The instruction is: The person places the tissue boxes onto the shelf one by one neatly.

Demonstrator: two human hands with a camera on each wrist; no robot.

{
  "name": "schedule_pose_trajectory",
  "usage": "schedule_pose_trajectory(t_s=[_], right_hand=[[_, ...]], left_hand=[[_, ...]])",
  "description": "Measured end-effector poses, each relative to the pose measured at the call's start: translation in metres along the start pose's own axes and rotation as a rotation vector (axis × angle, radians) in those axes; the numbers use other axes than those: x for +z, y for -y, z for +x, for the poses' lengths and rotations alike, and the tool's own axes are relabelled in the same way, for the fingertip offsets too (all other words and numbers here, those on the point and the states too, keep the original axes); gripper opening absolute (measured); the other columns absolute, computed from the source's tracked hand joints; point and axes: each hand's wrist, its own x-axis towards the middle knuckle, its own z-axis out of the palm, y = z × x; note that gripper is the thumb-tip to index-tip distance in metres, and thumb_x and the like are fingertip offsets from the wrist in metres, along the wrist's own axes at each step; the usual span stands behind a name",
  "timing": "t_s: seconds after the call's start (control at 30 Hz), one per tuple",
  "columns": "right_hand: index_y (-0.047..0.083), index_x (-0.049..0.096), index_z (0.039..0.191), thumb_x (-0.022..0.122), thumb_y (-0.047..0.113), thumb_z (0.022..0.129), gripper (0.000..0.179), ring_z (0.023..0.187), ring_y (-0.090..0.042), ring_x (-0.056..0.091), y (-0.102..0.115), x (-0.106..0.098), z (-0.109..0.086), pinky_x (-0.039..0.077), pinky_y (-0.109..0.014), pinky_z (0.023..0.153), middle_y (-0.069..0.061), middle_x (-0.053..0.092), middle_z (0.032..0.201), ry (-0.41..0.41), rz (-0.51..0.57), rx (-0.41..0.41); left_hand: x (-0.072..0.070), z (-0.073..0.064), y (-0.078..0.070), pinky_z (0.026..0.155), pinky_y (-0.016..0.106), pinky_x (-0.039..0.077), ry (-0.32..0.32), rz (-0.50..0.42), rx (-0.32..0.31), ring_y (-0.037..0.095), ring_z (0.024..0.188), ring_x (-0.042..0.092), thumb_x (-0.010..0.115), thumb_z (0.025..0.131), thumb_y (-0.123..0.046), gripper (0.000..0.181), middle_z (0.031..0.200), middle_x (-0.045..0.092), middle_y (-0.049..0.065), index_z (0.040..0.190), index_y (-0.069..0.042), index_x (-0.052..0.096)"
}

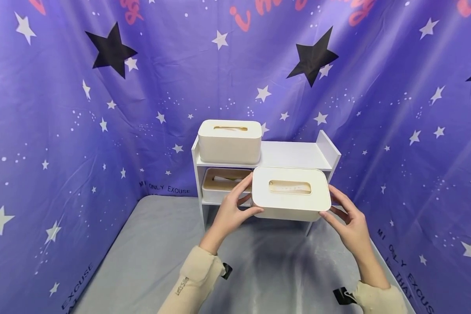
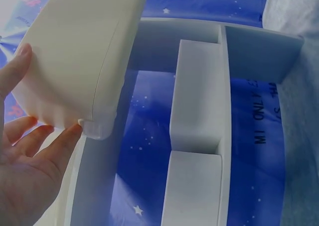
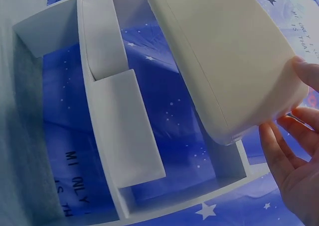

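Observation:
A white tissue box [image 1: 291, 207] with a slot in its top is held up in front of the white shelf [image 1: 294, 153], tilted toward the head camera. My left hand [image 1: 232, 211] grips its left end, thumb on the near side. The right hand [image 1: 348, 220] grips the opposite end in the same way. Some fingers are hidden behind the box in the head view. Another tissue box [image 1: 229, 147] stands on the shelf's top at the left. Below it sits a white box [image 1: 220, 195] with a tan upper face, partly covered by my left hand.
Both wrist views show two white boxes side by side on the lower board, a box [image 3: 127, 129] and its neighbour [image 3: 103, 36]. The shelf's raised side panel [image 1: 328, 148] stands at the right. Grey cloth [image 1: 149, 257] covers the surface; a purple star-patterned curtain [image 1: 204, 78] surrounds it.

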Motion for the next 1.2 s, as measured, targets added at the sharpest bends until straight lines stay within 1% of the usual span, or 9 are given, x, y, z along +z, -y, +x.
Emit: schedule_pose_trajectory(t_s=[0.1, 0.23, 0.3, 0.4, 0.53, 0.63, 0.87, 1.03, 1.2], right_hand=[[-0.001, 0.051, 0.143, 0.068, -0.019, 0.08, 0.068, 0.117, 0.001, 0.057, 0.001, -0.002, 0.005, 0.049, -0.005, 0.092, 0.006, 0.058, 0.141, 0.006, -0.023, -0.004], [0.002, 0.05, 0.145, 0.068, -0.018, 0.082, 0.068, 0.119, 0.002, 0.056, 0.001, -0.005, 0.013, 0.049, -0.005, 0.092, 0.007, 0.056, 0.143, 0.013, -0.043, -0.018], [0.001, 0.049, 0.145, 0.067, -0.018, 0.082, 0.068, 0.119, 0.002, 0.056, 0.003, -0.007, 0.016, 0.049, -0.005, 0.092, 0.007, 0.057, 0.143, 0.015, -0.046, -0.032], [0.001, 0.049, 0.145, 0.067, -0.018, 0.082, 0.068, 0.118, 0.002, 0.057, 0.005, -0.01, 0.019, 0.05, -0.006, 0.091, 0.008, 0.057, 0.142, 0.014, -0.054, -0.045], [0.003, 0.049, 0.146, 0.066, -0.017, 0.084, 0.067, 0.116, 0.002, 0.058, 0.009, -0.013, 0.026, 0.051, -0.006, 0.09, 0.013, 0.059, 0.137, -0.002, -0.052, -0.009], [0.005, 0.049, 0.146, 0.066, -0.015, 0.085, 0.066, 0.114, 0.003, 0.059, 0.011, -0.015, 0.028, 0.051, -0.006, 0.089, 0.016, 0.059, 0.135, -0.009, -0.058, 0.017], [0.005, 0.049, 0.146, 0.065, -0.016, 0.085, 0.066, 0.115, 0.002, 0.058, 0.013, -0.019, 0.033, 0.05, -0.005, 0.091, 0.014, 0.059, 0.137, -0.028, -0.065, 0.014], [0.01, 0.049, 0.147, 0.067, -0.008, 0.089, 0.064, 0.114, 0.005, 0.057, 0.012, -0.02, 0.039, 0.048, -0.003, 0.091, 0.016, 0.058, 0.137, -0.036, -0.096, 0.05], [0.01, 0.049, 0.148, 0.066, -0.004, 0.091, 0.061, 0.114, 0.008, 0.056, 0.007, -0.019, 0.044, 0.048, -0.002, 0.09, 0.015, 0.058, 0.138, -0.032, -0.098, 0.076]], left_hand=[[0.001, 0.005, -0.002, 0.106, 0.03, 0.051, -0.007, 0.003, 0.003, 0.019, 0.144, 0.043, 0.082, 0.08, -0.013, 0.089, 0.161, 0.036, -0.004, 0.155, -0.026, 0.035], [0.002, 0.013, -0.003, 0.108, 0.031, 0.05, -0.015, -0.018, 0.002, 0.018, 0.146, 0.04, 0.081, 0.082, -0.014, 0.088, 0.162, 0.034, -0.006, 0.155, -0.027, 0.034], [0.003, 0.016, -0.004, 0.109, 0.031, 0.049, -0.015, -0.029, 0.006, 0.018, 0.146, 0.04, 0.081, 0.082, -0.014, 0.088, 0.162, 0.034, -0.005, 0.156, -0.026, 0.034], [0.005, 0.021, -0.006, 0.11, 0.035, 0.047, -0.014, -0.047, 0.034, 0.021, 0.147, 0.038, 0.08, 0.082, -0.01, 0.087, 0.163, 0.033, -0.001, 0.156, -0.021, 0.034], [0.007, 0.028, -0.01, 0.112, 0.037, 0.046, -0.015, -0.054, 0.063, 0.023, 0.147, 0.038, 0.078, 0.083, -0.007, 0.087, 0.163, 0.033, 0.003, 0.156, -0.018, 0.033], [0.008, 0.032, -0.013, 0.112, 0.034, 0.045, -0.015, -0.043, 0.062, 0.022, 0.148, 0.037, 0.079, 0.083, -0.008, 0.087, 0.163, 0.033, 0.002, 0.157, -0.019, 0.033], [0.009, 0.039, -0.02, 0.113, 0.03, 0.044, -0.003, -0.032, 0.065, 0.021, 0.149, 0.034, 0.078, 0.084, -0.01, 0.087, 0.164, 0.031, 0.002, 0.157, -0.019, 0.032], [0.01, 0.046, -0.023, 0.115, 0.03, 0.042, -0.014, -0.032, 0.073, 0.02, 0.149, 0.034, 0.078, 0.085, -0.01, 0.084, 0.163, 0.032, 0.005, 0.156, -0.014, 0.034], [0.01, 0.051, -0.023, 0.114, 0.029, 0.042, -0.035, -0.009, 0.046, 0.019, 0.148, 0.036, 0.077, 0.086, -0.012, 0.081, 0.163, 0.034, 0.002, 0.155, -0.014, 0.036]])
